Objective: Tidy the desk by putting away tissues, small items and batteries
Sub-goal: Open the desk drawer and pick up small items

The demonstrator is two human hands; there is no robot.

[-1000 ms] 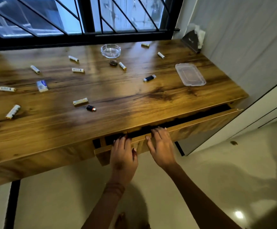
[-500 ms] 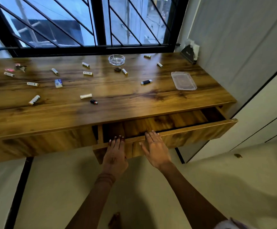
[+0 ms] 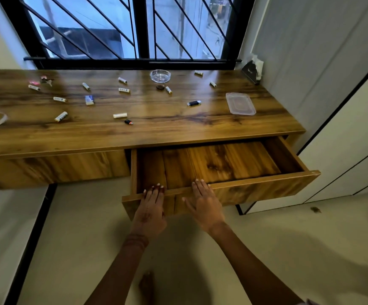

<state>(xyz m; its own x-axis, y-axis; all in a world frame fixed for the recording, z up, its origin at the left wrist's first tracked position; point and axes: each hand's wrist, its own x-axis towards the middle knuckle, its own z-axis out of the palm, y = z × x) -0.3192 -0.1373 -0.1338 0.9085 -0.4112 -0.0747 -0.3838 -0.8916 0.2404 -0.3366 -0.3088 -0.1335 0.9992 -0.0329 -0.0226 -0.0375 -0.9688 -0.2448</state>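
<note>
A wooden desk [image 3: 178, 130] is seen from above, under a window with black bars [image 3: 139, 29]. Its drawer [image 3: 222, 190] is pulled out, and bare wood is seen inside. The left hand [image 3: 151, 211] and the right hand [image 3: 205, 205] are laid flat on the drawer's front edge, with the fingers stretched out over the rim. Small white batteries [image 3: 120, 115] are scattered on the desk top. A glass ashtray [image 3: 160, 75] is set near the window. A clear plastic lid [image 3: 240, 103] is seen on the right side. A tissue holder [image 3: 252, 70] is tucked in the far right corner.
</note>
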